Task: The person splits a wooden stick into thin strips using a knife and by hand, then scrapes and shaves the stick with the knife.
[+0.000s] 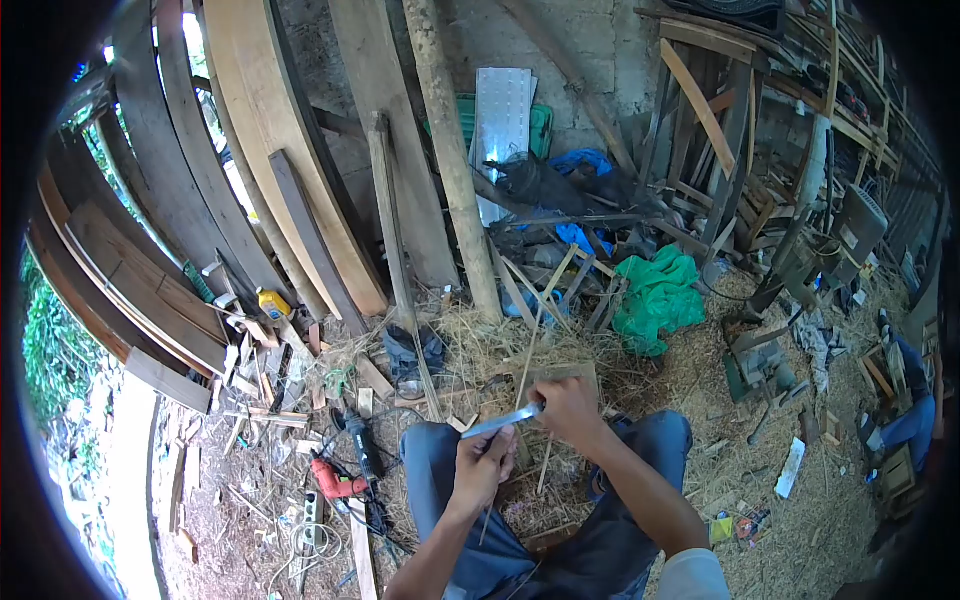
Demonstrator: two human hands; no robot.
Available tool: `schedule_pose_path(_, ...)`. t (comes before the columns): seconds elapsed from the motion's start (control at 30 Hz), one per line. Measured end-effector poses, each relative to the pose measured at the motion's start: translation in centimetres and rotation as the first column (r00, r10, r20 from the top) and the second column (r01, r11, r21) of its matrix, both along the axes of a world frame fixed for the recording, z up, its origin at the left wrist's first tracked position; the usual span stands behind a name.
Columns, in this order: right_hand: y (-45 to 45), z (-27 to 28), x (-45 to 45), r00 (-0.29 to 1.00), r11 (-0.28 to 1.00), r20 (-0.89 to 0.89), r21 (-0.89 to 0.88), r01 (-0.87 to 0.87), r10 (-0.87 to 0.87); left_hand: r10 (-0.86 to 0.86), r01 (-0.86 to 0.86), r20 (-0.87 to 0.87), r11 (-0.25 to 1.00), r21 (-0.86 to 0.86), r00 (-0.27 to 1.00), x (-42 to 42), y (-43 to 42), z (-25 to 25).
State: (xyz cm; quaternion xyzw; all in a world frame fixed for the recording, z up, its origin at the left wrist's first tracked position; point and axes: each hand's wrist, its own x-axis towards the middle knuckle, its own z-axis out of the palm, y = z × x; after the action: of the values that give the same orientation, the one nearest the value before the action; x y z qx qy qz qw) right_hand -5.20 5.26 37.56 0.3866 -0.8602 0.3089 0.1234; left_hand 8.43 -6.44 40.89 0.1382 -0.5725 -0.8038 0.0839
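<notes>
My right hand point(568, 412) is closed around the dark handle of a knife point(497, 424). Its flat, shiny blade points left and slightly down, over my left hand. My left hand point(482, 472) is closed just below the blade, its fingertips close against the metal. A thin wooden stick point(487, 522) comes out beneath the left fist; the part inside the fingers is hidden. Both hands are above my lap, between my knees. Behind the right hand lies a small wooden block point(560, 372), partly covered by the hand.
A red power drill point(338, 480) and a dark power tool point(360, 448) lie left of my leg, with a power strip point(313, 518) and cords. Boards point(270, 150) lean on the wall. A green sheet point(658, 298) and a machine point(760, 365) are rightward. Shavings litter the floor.
</notes>
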Motion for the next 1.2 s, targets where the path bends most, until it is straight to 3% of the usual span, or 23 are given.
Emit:
schedule_pose_path(0.1,0.3,-0.2,-1.6,0.993,0.993,0.034,0.032,0.115,-0.116,0.033,-0.034,0.019,0.999,0.025,0.999,0.1,0.2,0.4)
schedule_pose_path(0.2,1.0,-0.7,-3.8,0.963,0.953,-0.041,0.136,0.27,-0.267,-0.005,0.005,0.025,1.0,0.016,1.0,0.5,0.1,0.5)
schedule_pose_path(0.27,1.9,0.1,-5.8,0.879,0.879,0.093,0.148,0.453,-0.468,-0.018,0.018,0.027,1.0,0.02,0.999,0.7,0.3,0.5)
schedule_pose_path(0.4,1.9,1.3,-4.8,0.888,0.877,0.054,0.195,0.44,-0.457,-0.032,0.032,0.046,0.999,0.008,0.998,1.0,0.5,0.3)
schedule_pose_path(0.47,1.1,0.4,-2.2,0.963,0.959,-0.114,0.125,0.256,-0.242,-0.036,0.036,0.067,0.999,-0.007,0.997,0.8,0.8,0.1)
schedule_pose_path(0.53,1.2,0.5,-2.8,0.978,0.972,-0.017,0.105,0.208,-0.208,-0.031,0.034,0.022,0.986,-0.165,0.999,1.1,0.8,-0.5)
schedule_pose_path(0.57,1.4,0.4,-3.1,0.981,0.983,0.085,0.08,0.165,-0.172,-0.03,0.035,0.031,0.985,-0.167,0.999,1.3,0.7,-0.5)
schedule_pose_path(0.63,2.0,-0.2,-5.2,0.977,0.979,0.076,0.066,0.193,-0.198,-0.084,0.093,0.07,0.986,-0.138,0.994,2.0,0.4,0.0)
schedule_pose_path(0.7,2.8,-0.5,-7.5,0.864,0.874,0.14,0.133,0.467,-0.483,-0.112,0.127,0.112,0.983,-0.135,0.987,3.1,0.5,0.2)
schedule_pose_path(0.73,3.6,-0.4,-8.5,0.865,0.875,0.138,0.131,0.466,-0.482,-0.13,0.151,0.154,0.98,-0.131,0.979,3.5,0.5,0.2)
schedule_pose_path(0.8,4.4,0.3,-9.3,0.757,0.764,0.103,0.115,0.635,-0.645,-0.111,0.127,0.137,0.986,-0.109,0.984,3.8,0.5,0.6)
schedule_pose_path(0.83,4.4,0.3,-9.0,0.76,0.767,0.103,0.112,0.632,-0.641,-0.09,0.101,0.121,0.991,-0.084,0.989,4.0,0.4,0.6)
schedule_pose_path(0.9,4.4,1.7,-7.6,0.779,0.827,0.389,-0.068,0.557,-0.493,-0.068,0.068,0.103,0.998,0.0,0.992,3.5,-0.5,0.3)
schedule_pose_path(0.93,4.2,1.4,-7.1,0.78,0.828,0.385,-0.066,0.557,-0.494,-0.076,0.072,0.09,0.997,0.04,0.993,3.2,-0.8,0.3)
schedule_pose_path(1.0,3.6,0.7,-5.2,0.892,0.912,0.315,-0.15,0.383,-0.323,-0.091,0.083,0.08,0.992,0.091,0.993,2.8,-0.8,0.5)
schedule_pose_path(1.07,2.7,0.9,-2.5,0.973,0.978,0.13,-0.068,0.198,-0.188,-0.079,0.074,0.056,0.994,0.077,0.995,2.0,-0.7,0.5)
schedule_pose_path(1.13,1.1,-0.1,-0.4,0.992,0.994,0.071,-0.017,0.108,-0.106,-0.06,0.058,0.029,0.996,0.063,0.998,1.2,-0.5,0.3)
schedule_pose_path(1.2,0.6,0.0,0.2,1.0,0.999,0.021,0.043,0.017,-0.018,-0.005,0.004,-0.01,0.998,-0.068,1.0,0.5,-0.2,0.2)
